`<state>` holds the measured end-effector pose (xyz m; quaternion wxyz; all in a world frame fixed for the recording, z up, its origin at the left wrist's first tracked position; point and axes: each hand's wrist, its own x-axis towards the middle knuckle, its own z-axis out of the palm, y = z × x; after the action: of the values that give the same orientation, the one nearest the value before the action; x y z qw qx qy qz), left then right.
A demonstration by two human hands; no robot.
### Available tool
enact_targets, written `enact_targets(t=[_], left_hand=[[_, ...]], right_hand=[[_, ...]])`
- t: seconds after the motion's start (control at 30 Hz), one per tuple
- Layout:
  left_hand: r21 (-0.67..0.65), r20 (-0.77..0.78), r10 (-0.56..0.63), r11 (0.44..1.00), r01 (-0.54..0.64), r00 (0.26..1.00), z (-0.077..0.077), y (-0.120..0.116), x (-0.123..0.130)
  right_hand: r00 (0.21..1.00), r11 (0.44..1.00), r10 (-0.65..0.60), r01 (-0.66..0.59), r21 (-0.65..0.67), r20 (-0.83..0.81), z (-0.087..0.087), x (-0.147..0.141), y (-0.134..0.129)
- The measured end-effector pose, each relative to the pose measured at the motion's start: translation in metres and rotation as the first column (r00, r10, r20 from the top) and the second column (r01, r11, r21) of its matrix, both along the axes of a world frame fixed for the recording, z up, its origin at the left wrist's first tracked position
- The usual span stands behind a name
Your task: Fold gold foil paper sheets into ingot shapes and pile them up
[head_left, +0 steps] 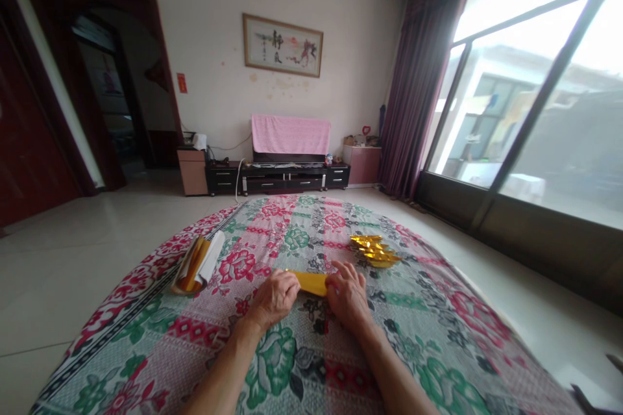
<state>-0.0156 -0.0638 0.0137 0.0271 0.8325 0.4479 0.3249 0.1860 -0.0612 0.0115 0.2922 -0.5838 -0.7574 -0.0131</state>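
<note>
A flat strip of yellow-gold paper (312, 283) lies between my two hands, just above or on the patterned cloth. My left hand (278, 297) is closed on its left end, the fingers curled in. At the right end my right hand (346, 291) pinches the paper, with its other fingers raised and partly spread. Beyond my right hand sits a group of shiny folded gold paper pieces (377, 251), nested together. Off to the left, a bundle of gold sheets (195, 265) rests inside a curved white wrapping (212, 258).
The round table has a floral cloth (296, 237) in red, green and grey. Across the room are a low black cabinet (272, 182) and a screen under a pink towel (291, 134). Large windows (516, 116) and a purple curtain (413, 77) are on the right.
</note>
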Motion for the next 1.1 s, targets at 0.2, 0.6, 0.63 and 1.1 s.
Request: enact_targets(t=[0.2, 0.6, 0.63, 1.1], left_hand=[[-0.008, 0.029, -0.004, 1.0, 0.004, 1.0, 0.0, 0.001, -0.001], [-0.021, 0.038, 0.034, 0.999, -0.033, 0.999, 0.0, 0.002, -0.002], [-0.023, 0.04, 0.041, 0.999, -0.04, 0.998, 0.0, 0.002, -0.002], [-0.028, 0.158, 0.223, 0.975, -0.221, 0.962, -0.014, 0.015, -0.004]], right_hand=[[0.986, 0.979, 0.153, -0.142, 0.149, -0.066, 0.007, -0.004, -0.004], [0.935, 0.939, 0.337, -0.343, -0.038, -0.111, 0.017, -0.012, -0.017], [0.932, 0.939, 0.336, -0.343, -0.033, -0.134, 0.016, -0.01, -0.016], [0.975, 0.992, 0.124, -0.124, 0.014, -0.183, 0.01, -0.016, 0.0]])
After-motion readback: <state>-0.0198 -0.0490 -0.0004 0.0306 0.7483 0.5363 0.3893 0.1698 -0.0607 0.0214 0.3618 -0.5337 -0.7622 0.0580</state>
